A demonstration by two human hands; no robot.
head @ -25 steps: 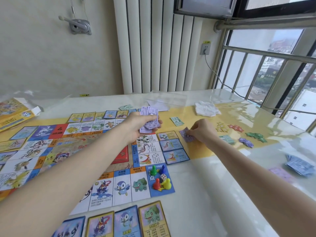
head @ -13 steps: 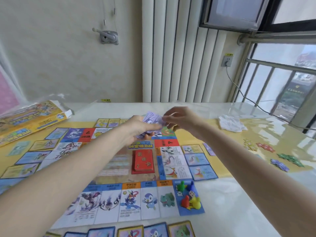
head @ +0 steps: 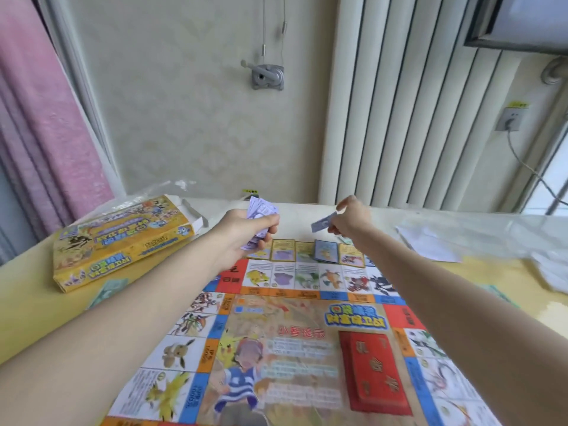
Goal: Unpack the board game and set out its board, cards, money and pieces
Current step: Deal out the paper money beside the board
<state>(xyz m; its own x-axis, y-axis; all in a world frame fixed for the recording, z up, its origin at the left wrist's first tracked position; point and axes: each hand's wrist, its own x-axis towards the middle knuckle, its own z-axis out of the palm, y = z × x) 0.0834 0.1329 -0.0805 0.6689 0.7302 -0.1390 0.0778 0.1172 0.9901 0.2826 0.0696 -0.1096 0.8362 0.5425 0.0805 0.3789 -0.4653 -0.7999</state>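
My left hand [head: 246, 229] grips a fanned wad of purple play money [head: 259, 212]. My right hand [head: 349, 218] pinches a single bill [head: 322, 224] between thumb and fingertips, held in the air above the far row of cards [head: 325, 252]. These cards border the open game board [head: 295, 333], where a red card deck [head: 376, 376] lies. The yellow game box [head: 120, 241] rests on the table [head: 27, 305] to the left.

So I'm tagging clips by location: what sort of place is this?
Probably a home room by a window: pink curtain, wall socket, and a table with a board game laid out.
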